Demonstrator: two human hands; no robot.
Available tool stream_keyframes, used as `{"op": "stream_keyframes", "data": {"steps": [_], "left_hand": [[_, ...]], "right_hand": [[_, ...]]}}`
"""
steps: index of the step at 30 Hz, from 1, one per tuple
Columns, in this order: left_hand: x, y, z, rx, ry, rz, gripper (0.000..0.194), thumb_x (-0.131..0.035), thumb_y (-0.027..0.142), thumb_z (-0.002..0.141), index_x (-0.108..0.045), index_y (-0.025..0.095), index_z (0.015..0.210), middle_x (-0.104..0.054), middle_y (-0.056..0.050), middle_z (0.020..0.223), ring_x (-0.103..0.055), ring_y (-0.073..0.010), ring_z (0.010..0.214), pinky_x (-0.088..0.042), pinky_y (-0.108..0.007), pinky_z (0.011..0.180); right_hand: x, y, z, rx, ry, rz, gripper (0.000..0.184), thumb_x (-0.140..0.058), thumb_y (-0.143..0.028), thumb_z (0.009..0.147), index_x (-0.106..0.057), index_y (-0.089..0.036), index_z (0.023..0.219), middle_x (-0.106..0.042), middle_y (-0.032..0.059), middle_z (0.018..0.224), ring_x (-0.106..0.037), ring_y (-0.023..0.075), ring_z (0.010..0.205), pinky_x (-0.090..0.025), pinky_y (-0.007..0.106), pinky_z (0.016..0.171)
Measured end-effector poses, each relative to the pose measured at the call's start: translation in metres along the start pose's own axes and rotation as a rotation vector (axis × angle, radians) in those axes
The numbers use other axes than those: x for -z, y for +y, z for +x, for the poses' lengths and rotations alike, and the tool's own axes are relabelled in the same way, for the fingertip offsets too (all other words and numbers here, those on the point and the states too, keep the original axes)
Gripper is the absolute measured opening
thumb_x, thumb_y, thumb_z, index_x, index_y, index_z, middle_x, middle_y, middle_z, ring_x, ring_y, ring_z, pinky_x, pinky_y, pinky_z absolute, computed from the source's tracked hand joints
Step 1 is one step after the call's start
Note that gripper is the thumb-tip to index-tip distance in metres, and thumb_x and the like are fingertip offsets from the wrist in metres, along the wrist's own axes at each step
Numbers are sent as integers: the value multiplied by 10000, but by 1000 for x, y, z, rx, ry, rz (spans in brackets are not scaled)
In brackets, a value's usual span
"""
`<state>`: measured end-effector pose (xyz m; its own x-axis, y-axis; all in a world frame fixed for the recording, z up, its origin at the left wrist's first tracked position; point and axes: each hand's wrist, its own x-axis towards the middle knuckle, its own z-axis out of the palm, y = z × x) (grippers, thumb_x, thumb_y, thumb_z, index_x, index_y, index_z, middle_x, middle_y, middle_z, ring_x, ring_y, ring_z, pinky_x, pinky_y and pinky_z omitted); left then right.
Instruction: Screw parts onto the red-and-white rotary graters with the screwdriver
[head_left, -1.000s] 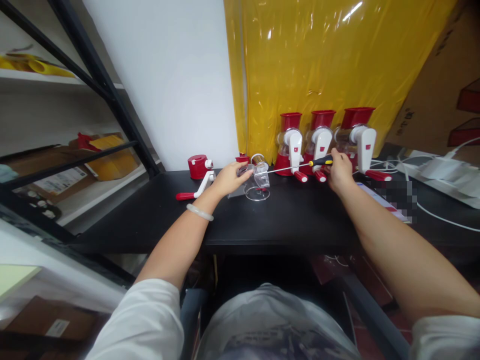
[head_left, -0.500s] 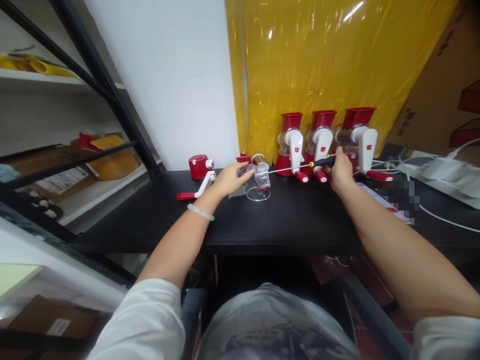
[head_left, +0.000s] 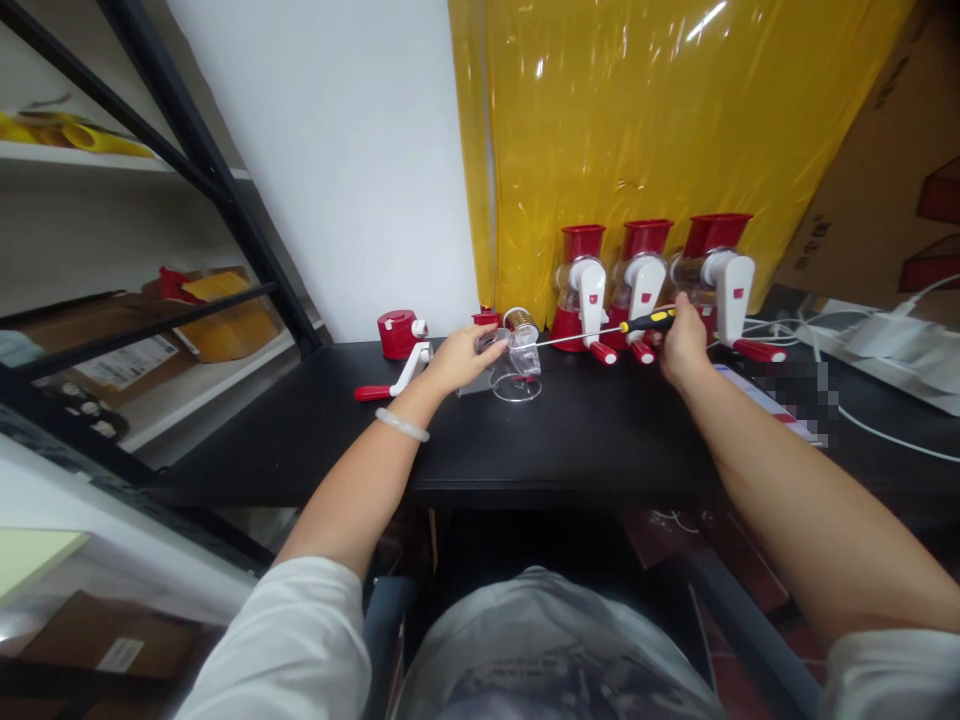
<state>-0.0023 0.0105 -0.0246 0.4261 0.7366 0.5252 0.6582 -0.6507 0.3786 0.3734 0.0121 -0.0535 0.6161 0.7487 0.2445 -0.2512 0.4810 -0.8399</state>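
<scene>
Screwdriver (head_left: 649, 321) with black-and-yellow handle, clenched in right hand (head_left: 684, 343), nearly level, tip leftward at clear plastic housing (head_left: 525, 358) grasped by left hand (head_left: 466, 360), red-and-white crank graters (head_left: 592, 282) behind

On the surface (head_left: 585, 440), the housing (head_left: 525, 358) is at twelve o'clock, the crank (head_left: 409, 371) at eleven, three graters (head_left: 644, 283) at one; shelving (head_left: 217, 190) stands at ten.

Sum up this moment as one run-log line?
left hand: holding clear part | right hand: gripping screwdriver | tip: at clear part
</scene>
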Motion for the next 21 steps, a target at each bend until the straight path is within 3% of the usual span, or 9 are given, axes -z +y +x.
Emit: {"op": "stream_keyframes", "data": {"steps": [4,9,13,17,21], "left_hand": [[1,1,0,0,2,5,480,-662,485,1069,-740,172,1425,-739,-179,1478,-695,-331,1383,-522,-515,1213],[1,2,-1,4,-1,11,480,-665,478,1069,-738,168,1429,-745,-176,1466,-703,-333,1368,-531,-516,1202],[0,1,0,1,4,2,466,-669,474,1069,-742,187,1428,-741,-169,1475,-700,-337,1372,-534,-523,1204],[0,1,-1,0,6,-6,469,-672,468,1069,-742,170,1424,-734,-179,1484,-693,-339,1386,-525,-523,1217],[1,1,-1,1,4,-4,452,-669,462,1069,-748,183,1415,-744,-169,1473,-700,-335,1375,-530,-534,1211]], "right_hand": [[-4,-2,-4,8,70,-16,358,-794,-397,916,-504,-259,758,-475,-61,586,-382,89,426,-297,191,339],[-12,-6,-7,-67,74,52,272,-713,-293,899,-494,-241,748,-506,-41,608,-450,97,454,-355,179,355],[-10,-8,-6,-90,47,36,332,-694,-375,939,-480,-245,721,-476,-33,567,-450,112,428,-355,197,342],[-6,-6,-6,-85,57,-23,432,-690,-509,1014,-490,-248,733,-418,-58,524,-355,84,387,-311,187,330],[-6,-3,-5,-42,82,-23,369,-736,-404,988,-504,-244,750,-429,-70,551,-352,73,400,-313,169,337]]}}
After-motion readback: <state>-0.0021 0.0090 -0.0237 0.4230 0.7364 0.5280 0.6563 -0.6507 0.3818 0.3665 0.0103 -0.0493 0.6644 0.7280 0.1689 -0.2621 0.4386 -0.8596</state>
